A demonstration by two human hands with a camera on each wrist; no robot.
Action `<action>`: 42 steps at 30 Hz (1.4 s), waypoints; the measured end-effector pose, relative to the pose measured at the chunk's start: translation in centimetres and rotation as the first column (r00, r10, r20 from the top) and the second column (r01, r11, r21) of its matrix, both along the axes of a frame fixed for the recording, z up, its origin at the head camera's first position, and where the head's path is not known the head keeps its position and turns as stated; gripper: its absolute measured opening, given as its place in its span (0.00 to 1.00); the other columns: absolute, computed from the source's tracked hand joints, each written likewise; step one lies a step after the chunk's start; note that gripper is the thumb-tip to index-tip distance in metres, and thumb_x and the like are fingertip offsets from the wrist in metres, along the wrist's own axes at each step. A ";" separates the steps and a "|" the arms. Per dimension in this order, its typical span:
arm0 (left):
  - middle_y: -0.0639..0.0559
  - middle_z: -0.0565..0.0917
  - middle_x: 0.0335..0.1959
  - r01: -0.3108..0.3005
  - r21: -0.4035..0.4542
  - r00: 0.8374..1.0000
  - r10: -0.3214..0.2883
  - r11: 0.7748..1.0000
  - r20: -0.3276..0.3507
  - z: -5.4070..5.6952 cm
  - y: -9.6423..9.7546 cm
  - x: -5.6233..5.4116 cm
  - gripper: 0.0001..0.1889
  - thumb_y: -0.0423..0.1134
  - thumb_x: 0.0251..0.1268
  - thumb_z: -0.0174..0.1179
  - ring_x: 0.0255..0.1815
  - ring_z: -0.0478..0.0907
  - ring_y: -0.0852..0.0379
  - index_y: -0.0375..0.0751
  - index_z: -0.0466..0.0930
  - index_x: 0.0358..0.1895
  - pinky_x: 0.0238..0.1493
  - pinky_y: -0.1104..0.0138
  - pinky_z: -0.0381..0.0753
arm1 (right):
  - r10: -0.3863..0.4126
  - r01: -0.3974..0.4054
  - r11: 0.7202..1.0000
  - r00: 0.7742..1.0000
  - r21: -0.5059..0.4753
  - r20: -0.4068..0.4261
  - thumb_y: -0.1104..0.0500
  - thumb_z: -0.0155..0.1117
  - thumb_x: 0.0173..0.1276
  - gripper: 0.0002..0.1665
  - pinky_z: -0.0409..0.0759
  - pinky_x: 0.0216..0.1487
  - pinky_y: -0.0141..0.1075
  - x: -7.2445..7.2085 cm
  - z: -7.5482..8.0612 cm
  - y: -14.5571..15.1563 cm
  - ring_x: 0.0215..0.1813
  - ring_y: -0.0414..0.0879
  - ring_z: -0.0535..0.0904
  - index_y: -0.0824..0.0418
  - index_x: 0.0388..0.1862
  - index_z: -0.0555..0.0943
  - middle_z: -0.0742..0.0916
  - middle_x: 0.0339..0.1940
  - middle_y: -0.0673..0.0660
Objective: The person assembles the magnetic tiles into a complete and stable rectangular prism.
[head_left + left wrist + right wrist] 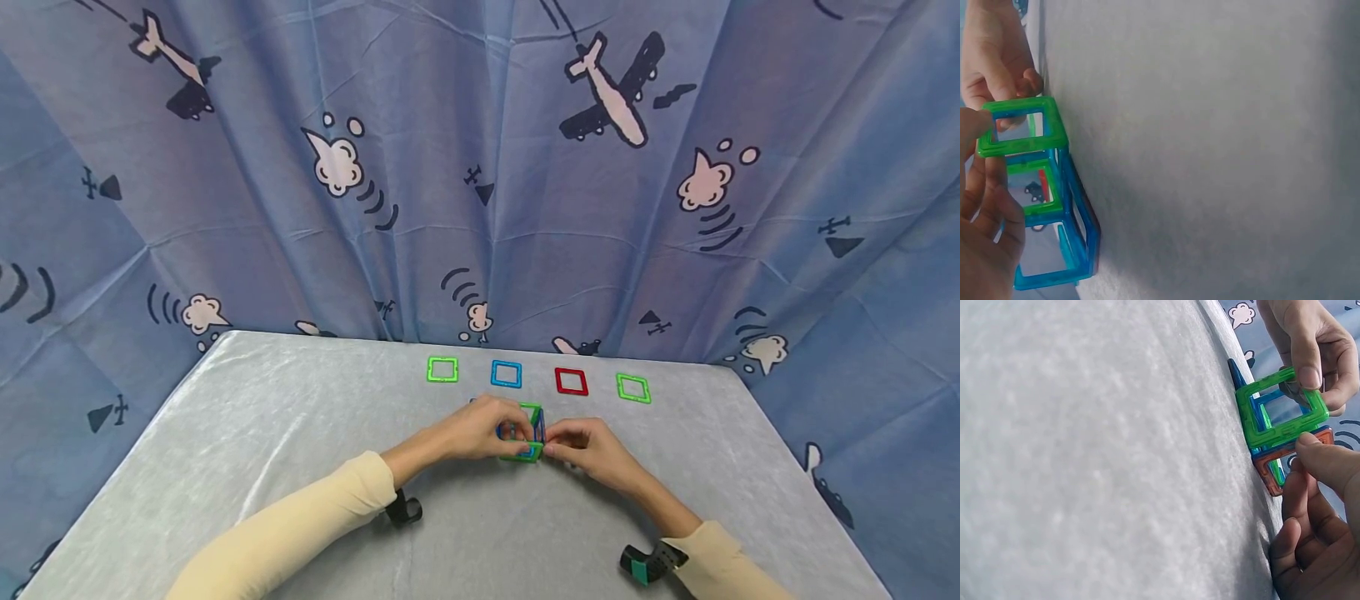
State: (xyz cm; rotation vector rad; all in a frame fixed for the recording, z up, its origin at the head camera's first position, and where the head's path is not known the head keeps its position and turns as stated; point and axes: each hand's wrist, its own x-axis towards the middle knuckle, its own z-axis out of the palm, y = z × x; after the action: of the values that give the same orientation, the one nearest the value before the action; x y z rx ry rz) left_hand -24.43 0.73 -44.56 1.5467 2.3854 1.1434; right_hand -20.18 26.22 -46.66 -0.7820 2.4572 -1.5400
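Observation:
A small structure of see-through green and blue magnetic tiles (538, 454), square frames joined edge to edge, stands on the table between both hands. My left hand (483, 429) reaches over its left side. In the right wrist view, that thumb and fingers pinch the corner of a green tile (1250, 419) on the near face. My right hand (596, 450) is at the right side, its thumb and fingertips pinching an orange-red tile (1265, 475) against the structure. Blue tiles (1054, 278) form another part in the left wrist view. The hands partly hide the structure.
Behind the structure lies a row of flat square tiles: green (442, 381), blue (506, 386), red (572, 393) and another green tile (634, 400). A pale cloth covers the table (322, 392). A blue curtain (450, 208) with aeroplane prints hangs along its far edge.

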 end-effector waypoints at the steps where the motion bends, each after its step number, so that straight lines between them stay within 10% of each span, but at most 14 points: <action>1: 0.63 0.80 0.33 -0.002 0.001 1.000 0.002 1.000 -0.002 0.0 0.0 0.0 0.03 0.36 0.65 0.71 0.34 0.76 0.69 0.47 0.87 0.38 0.38 0.72 0.79 | 0.001 -0.001 1.000 1.000 0.000 0.000 0.65 0.69 0.71 0.07 0.74 0.25 0.32 0.0 0.0 0.0 0.30 0.43 0.78 0.62 0.46 0.88 0.88 0.35 0.56; 29: 0.61 0.81 0.34 -0.037 0.004 0.999 0.037 0.999 -0.028 0.4 -0.5 0.1 0.05 0.36 0.63 0.73 0.35 0.78 0.65 0.45 0.87 0.40 0.38 0.71 0.79 | 0.016 -0.017 1.000 1.000 -0.026 -0.005 0.66 0.67 0.72 0.07 0.75 0.26 0.32 -0.1 0.1 -0.3 0.29 0.50 0.78 0.63 0.47 0.87 0.88 0.36 0.59; 42: 0.47 0.84 0.41 -0.096 0.085 0.993 0.090 0.992 0.072 1.2 -5.4 -0.7 0.11 0.35 0.64 0.71 0.37 0.80 0.56 0.40 0.85 0.48 0.35 0.64 0.81 | -0.013 0.013 1.000 1.000 -0.007 0.021 0.65 0.69 0.70 0.09 0.75 0.28 0.31 0.2 0.0 -0.1 0.31 0.49 0.79 0.63 0.48 0.87 0.88 0.38 0.57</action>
State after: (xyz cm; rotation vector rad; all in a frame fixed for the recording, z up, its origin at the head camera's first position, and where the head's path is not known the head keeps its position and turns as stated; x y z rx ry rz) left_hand -25.10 -4.69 -43.36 1.4099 2.4164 1.3142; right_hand -19.96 26.10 -46.63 -0.7482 2.4483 -1.5540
